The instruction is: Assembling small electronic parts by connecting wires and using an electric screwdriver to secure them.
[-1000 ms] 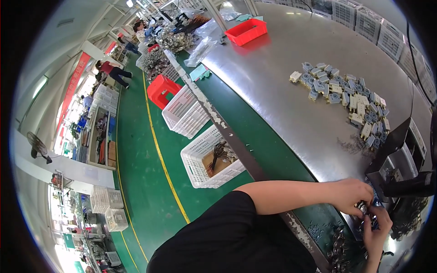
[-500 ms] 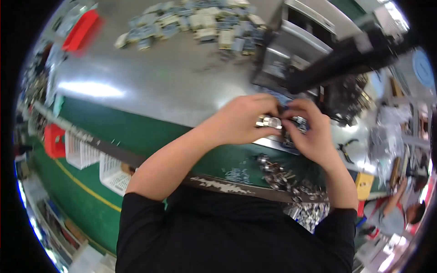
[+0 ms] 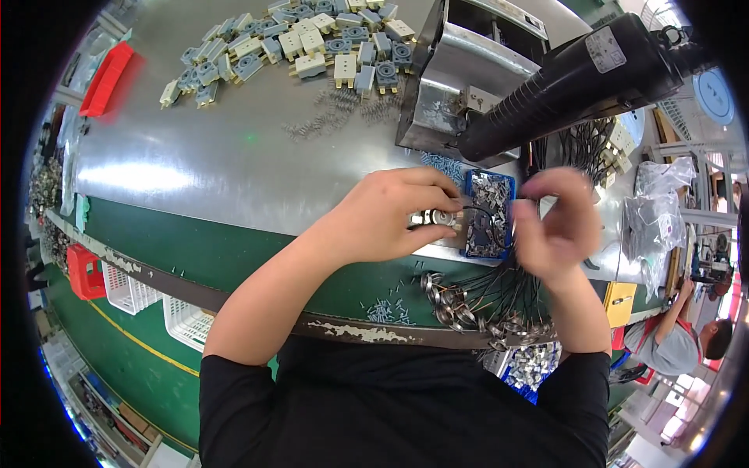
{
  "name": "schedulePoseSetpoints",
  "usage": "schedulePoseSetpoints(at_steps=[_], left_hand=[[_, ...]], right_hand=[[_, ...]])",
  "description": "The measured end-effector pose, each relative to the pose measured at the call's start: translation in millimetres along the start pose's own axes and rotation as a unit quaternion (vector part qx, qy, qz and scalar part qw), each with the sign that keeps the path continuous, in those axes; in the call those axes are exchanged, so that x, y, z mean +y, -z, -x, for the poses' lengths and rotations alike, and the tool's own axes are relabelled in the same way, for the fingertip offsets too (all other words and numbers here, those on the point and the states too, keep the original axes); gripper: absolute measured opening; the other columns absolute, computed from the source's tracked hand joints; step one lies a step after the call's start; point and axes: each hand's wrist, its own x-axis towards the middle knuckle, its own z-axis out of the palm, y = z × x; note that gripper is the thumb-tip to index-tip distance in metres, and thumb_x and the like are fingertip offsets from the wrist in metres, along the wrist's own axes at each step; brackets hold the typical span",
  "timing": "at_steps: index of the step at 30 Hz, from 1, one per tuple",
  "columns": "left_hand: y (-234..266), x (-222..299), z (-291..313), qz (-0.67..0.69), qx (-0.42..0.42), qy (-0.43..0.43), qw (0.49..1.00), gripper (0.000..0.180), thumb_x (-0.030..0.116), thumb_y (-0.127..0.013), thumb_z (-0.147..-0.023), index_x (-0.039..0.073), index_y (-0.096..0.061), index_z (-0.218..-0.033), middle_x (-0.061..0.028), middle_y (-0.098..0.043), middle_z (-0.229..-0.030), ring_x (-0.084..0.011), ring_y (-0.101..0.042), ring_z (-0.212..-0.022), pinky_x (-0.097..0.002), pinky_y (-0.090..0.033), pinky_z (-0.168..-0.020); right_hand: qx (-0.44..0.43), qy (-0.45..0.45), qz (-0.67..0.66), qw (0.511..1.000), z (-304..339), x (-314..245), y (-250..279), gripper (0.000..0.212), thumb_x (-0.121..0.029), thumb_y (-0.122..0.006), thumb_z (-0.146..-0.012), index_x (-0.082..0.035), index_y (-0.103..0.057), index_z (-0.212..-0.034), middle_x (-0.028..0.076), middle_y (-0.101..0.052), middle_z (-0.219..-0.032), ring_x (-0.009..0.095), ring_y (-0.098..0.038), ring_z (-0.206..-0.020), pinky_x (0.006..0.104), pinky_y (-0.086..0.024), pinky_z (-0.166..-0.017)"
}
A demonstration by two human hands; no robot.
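My left hand (image 3: 402, 214) is closed on a small part with a shiny silver, rounded face (image 3: 442, 218), held between thumb and fingers. Beside the part a black wire (image 3: 488, 209) curves over a blue tray (image 3: 511, 187) filled with small metal pieces. My right hand (image 3: 560, 222) is raised just right of the tray. Motion smears its fingers, so whether it holds anything is unclear. Blue screws (image 3: 442, 164) lie behind the tray. Black cables with silver round ends (image 3: 452, 300) are bunched near the table's front edge.
A black cylindrical tool (image 3: 562, 86) slants over the right side, before a metal box (image 3: 476, 70). Grey-and-cream plug-like housings (image 3: 312, 43) are heaped at the back, with loose springs (image 3: 328, 113) nearer. A red bin (image 3: 107, 78) stands far left; loose screws (image 3: 388, 312) lie in front.
My hands were close together at the small part. My right hand has moved away to the right, while the left keeps the part and has shifted slightly left. The blue tray is now uncovered.
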Motion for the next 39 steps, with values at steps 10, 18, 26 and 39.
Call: schedulePoseSetpoints(at_steps=[10,18,26,39], left_hand=[[5.2,0.9,0.0,-0.011,0.009,0.000,1.000,0.029,0.010,-0.085,-0.082,0.002,-0.077,-0.109,-0.0142,-0.074,-0.118,-0.0339,-0.074,-0.102,-0.0400,-0.060,-0.087],[5.5,-1.6,2.2,-0.015,-0.004,0.006,1.000,0.030,0.011,-0.085,-0.081,0.004,-0.077,-0.108,-0.0126,-0.074,-0.120,-0.0335,-0.074,-0.102,-0.0400,-0.060,-0.086],[4.9,-1.9,0.8,-0.024,0.000,0.004,1.000,0.030,0.011,-0.086,-0.080,0.005,-0.077,-0.108,-0.0113,-0.074,-0.120,-0.0325,-0.074,-0.101,-0.0402,-0.060,-0.085],[5.3,-2.8,1.8,-0.017,0.000,0.008,1.000,0.031,0.011,-0.086,-0.081,0.006,-0.077,-0.109,-0.0110,-0.074,-0.119,-0.0321,-0.074,-0.099,-0.0399,-0.060,-0.084]], right_hand=[[-0.053,-0.096,-0.514,0.851,-98.4,13.5,-35.9,0.104,-0.083,-0.046,-0.096,0.000,-0.031,-0.156,0.019,-0.061,-0.110,0.031,-0.066,-0.099,0.0448,-0.053,-0.091],[0.049,-0.098,-0.533,0.839,-121.0,23.3,-10.9,0.108,-0.095,-0.037,-0.087,-0.006,-0.042,-0.148,0.008,-0.056,-0.088,0.020,-0.054,-0.070,0.0392,-0.045,-0.068],[0.136,-0.161,-0.468,0.858,-127.6,18.2,-31.5,0.109,-0.099,-0.036,-0.081,-0.009,-0.048,-0.140,0.008,-0.055,-0.081,0.020,-0.052,-0.065,0.0386,-0.045,-0.066],[0.152,-0.217,-0.412,0.872,-132.3,11.0,-39.7,0.107,-0.097,-0.029,-0.087,-0.005,-0.048,-0.138,0.007,-0.056,-0.077,0.020,-0.051,-0.061,0.0366,-0.045,-0.062]])
